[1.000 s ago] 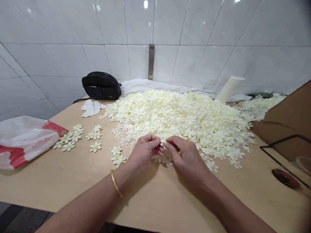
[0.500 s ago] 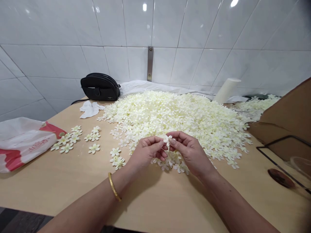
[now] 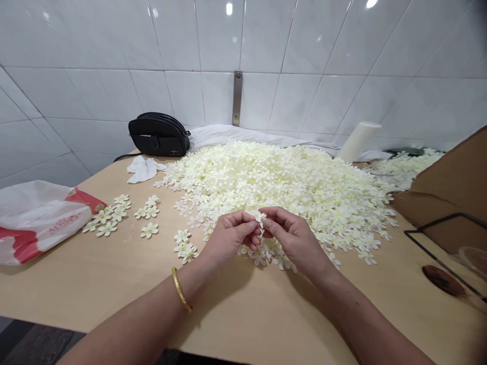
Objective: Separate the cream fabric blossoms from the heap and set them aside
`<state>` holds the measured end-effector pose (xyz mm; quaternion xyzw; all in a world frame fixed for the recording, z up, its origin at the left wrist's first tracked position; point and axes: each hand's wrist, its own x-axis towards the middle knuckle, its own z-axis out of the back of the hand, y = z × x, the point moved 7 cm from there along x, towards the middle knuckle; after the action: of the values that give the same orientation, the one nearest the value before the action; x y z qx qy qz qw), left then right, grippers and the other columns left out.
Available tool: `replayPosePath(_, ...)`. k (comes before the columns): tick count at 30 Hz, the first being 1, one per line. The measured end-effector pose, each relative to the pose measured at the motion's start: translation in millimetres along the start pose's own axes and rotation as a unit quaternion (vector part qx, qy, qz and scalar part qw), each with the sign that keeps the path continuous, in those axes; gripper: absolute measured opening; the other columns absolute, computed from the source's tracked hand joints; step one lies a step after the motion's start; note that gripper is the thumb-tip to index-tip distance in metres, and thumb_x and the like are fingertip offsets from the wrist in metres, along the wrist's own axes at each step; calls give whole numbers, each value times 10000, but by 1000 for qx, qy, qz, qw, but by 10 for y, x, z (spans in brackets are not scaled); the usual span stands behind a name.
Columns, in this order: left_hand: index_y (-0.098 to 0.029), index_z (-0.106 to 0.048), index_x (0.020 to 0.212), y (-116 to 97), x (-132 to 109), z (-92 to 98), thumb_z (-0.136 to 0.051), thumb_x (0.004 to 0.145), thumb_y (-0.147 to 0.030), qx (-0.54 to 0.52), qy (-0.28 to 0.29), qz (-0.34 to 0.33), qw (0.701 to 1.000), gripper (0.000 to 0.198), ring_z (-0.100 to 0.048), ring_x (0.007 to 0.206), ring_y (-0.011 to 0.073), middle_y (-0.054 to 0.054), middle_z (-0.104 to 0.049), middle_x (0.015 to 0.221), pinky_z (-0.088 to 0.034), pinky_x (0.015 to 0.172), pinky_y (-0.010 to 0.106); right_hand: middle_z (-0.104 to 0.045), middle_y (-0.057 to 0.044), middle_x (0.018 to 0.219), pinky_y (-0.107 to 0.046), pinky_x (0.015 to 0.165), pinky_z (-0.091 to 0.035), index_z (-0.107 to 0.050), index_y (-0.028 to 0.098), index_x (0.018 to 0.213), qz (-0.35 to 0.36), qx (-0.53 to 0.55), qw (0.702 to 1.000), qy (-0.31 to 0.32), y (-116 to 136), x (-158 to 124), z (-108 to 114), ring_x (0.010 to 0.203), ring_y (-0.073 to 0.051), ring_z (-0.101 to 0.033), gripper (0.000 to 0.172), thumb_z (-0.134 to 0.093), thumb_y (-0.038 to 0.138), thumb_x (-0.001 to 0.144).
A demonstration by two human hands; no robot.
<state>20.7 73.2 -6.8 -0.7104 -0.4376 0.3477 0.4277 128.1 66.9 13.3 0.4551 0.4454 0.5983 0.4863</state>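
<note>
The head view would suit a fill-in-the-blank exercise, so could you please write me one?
The bracelet circles the ____ arm.
The right hand holds a white ____ at its fingertips.
The purse is ____ in colour.
The plastic bag is white and ____.

Missing words: left; flower; black; red.

Here, across the middle of the table (image 3: 243, 324), sits the flower heap (image 3: 274, 172), with left hand (image 3: 230, 233) and right hand (image 3: 294, 235) side by side at its near edge, one flower (image 3: 259, 217) between them. Over on the left, loose flowers (image 3: 149, 230) lie in small groups, the bag (image 3: 49, 218) farther left beside them. Beyond those, a tissue (image 3: 143, 171), then the handbag (image 3: 160, 137) at the far left, before the wall (image 3: 152, 35). Behind the heap runs a sheet (image 3: 236, 134); a cylinder (image 3: 359, 142) leans far right, and cardboard (image 3: 445, 192) stands right, a wire frame (image 3: 413, 231) in front.
</note>
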Motion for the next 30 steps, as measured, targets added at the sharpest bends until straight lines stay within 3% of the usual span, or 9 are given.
replayPosePath(3, -123, -539, 651, 7, 2, 15, -624, 632, -204, -9, -9, 7, 1000, 119, -519, 463, 77, -6, -558, 534, -402, 473, 201, -572, -7, 692, -254, 604, -447, -568, 154, 928, 4, 7, 1000, -3, 16, -4, -4, 630, -114, -522, 256, -536, 324, 739)
replayPosePath(7, -118, -554, 689, 18, 7, -11, -605, 665, -257, -20, 22, 11, 1000, 150, -538, 486, 89, 18, -584, 599, -422, 495, 225, -564, 1, 663, -241, 570, -440, -585, 145, 901, -6, 21, 1000, -2, -8, 11, 14, 603, -107, -512, 265, -540, 345, 734)
replayPosePath(11, -112, -546, 667, 22, 6, -11, -608, 665, -252, -2, 24, 10, 1000, 153, -539, 496, 91, 24, -585, 608, -428, 500, 226, -562, -20, 683, -267, 578, -439, -580, 138, 917, 10, -48, 999, -1, 12, 6, 4, 619, -126, -510, 267, -499, 341, 765)
replayPosePath(13, -114, -536, 645, 19, 5, 12, -616, 652, -238, 15, 0, 7, 1000, 148, -528, 486, 85, 15, -575, 584, -424, 496, 219, -560, -48, 776, -291, 618, -438, -563, 148, 964, 71, -140, 986, -59, 118, -25, 44, 682, -148, -515, 255, -494, 298, 770)
replayPosePath(16, -121, -524, 622, -9, 1, 55, -608, 651, -246, 52, -46, -9, 998, 153, -512, 469, 82, 6, -562, 552, -419, 490, 219, -529, -71, 859, -303, 687, -422, -562, 166, 938, 207, -263, 933, -129, 344, -134, 20, 767, -165, -502, 188, -464, 201, 782)
replayPosePath(19, -127, -517, 599, -45, -8, 66, -597, 653, -248, 88, -66, -35, 993, 155, -497, 455, 81, -2, -546, 518, -414, 489, 221, -538, -61, 780, -274, 666, -418, -580, 168, 827, 247, -300, 917, -94, 382, -172, -84, 730, -153, -507, 181, -401, 143, 805)
replayPosePath(30, -124, -569, 645, -63, -27, 31, -520, 692, -195, 172, -43, -63, 982, 98, -515, 480, 104, 4, -552, 503, -432, 521, 241, -608, -24, 704, -246, 607, -414, -611, 176, 688, 174, -245, 954, 8, 248, -90, -87, 644, -127, -544, 229, -415, 177, 808)
